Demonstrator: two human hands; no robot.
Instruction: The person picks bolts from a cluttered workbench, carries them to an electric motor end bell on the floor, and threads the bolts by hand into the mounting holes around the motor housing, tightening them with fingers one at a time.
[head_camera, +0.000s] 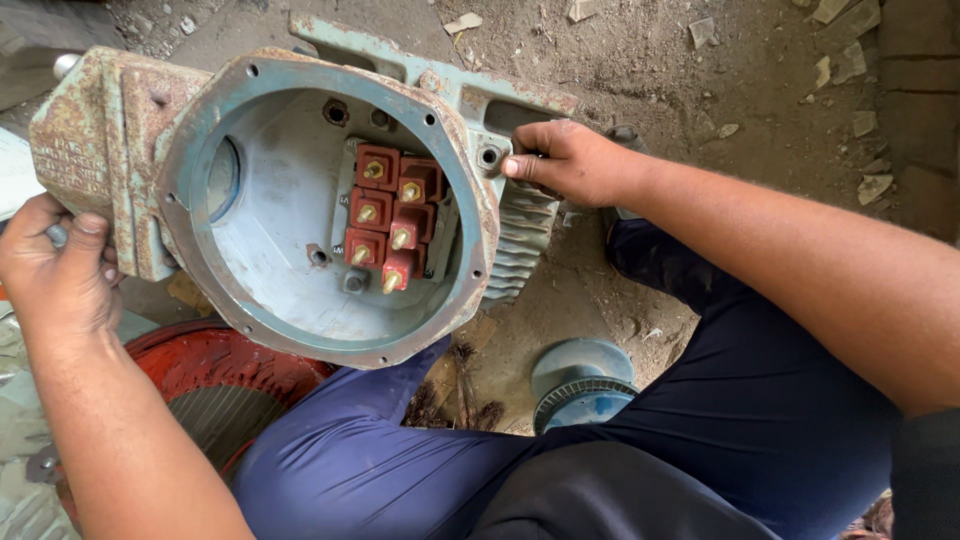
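Rusty motor housing (300, 200) held tilted over lap above dirt floor (650, 60) | left hand (55, 270) clasped on flange, right hand (570, 160) pinched at rim | risk: slip judged likely, red terminal block (395, 215) exposed to knocks

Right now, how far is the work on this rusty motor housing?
Done, it seems: the housing is open, with no cover on its round flange, and the red terminal block with brass studs is exposed. A finned round part lies apart on the ground. In hand: the left hand and right hand grip the housing's two sides. Left: no wires are seen on the studs.
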